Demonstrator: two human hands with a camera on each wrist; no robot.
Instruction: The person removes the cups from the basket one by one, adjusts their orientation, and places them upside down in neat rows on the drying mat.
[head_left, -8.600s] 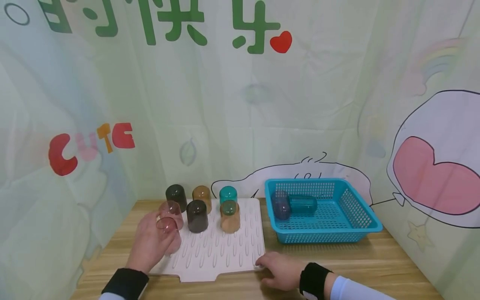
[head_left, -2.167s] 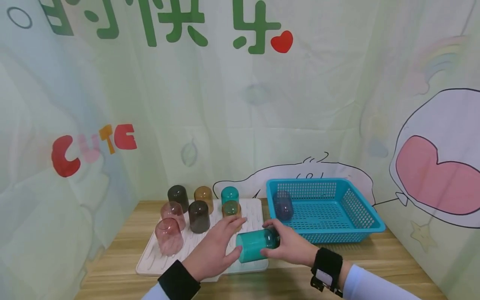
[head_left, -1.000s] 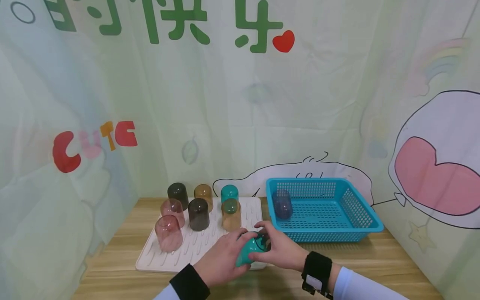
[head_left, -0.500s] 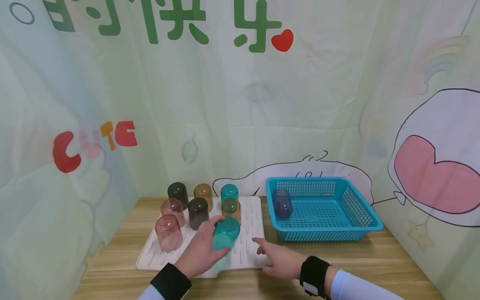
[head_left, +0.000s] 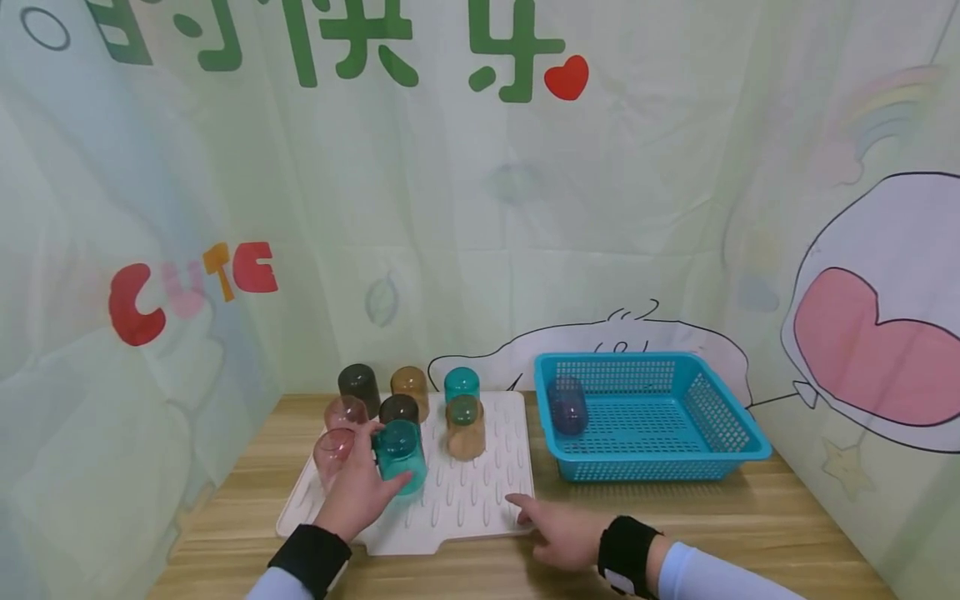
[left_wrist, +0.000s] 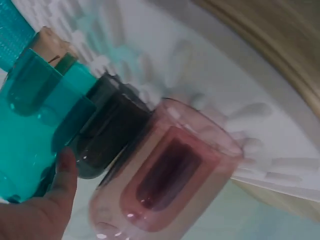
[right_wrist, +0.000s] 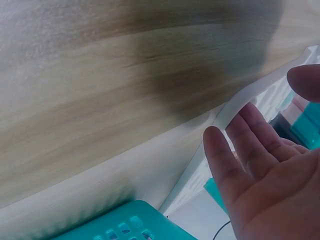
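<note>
My left hand [head_left: 354, 498] grips an upside-down teal cup [head_left: 402, 471] at the front of the white ribbed drying mat [head_left: 491, 500]. Just left of it is a pink cup [head_left: 330, 454], with another pink cup [head_left: 347, 410] behind. A dark grey cup [head_left: 397, 407] stands behind the held cup, partly hidden. In the left wrist view, a finger lies against the teal cup [left_wrist: 30, 125]; I cannot tell whether its rim touches the mat. My right hand [head_left: 566, 532] holds nothing, its fingers extended at the mat's right edge.
More upturned cups stand on the mat: dark [head_left: 358, 385], amber [head_left: 409, 385], teal [head_left: 461, 381] and a front amber one [head_left: 465, 440]. A blue perforated basket [head_left: 660, 468] on the wooden table [head_left: 675, 533] holds a purple cup [head_left: 567, 408]. A printed curtain [head_left: 637, 208] stands behind.
A teal cup came out of the basket, was handled by both hands and turned upside down. My left hand then carried it left beside the pink cup, while my right hand let go.
</note>
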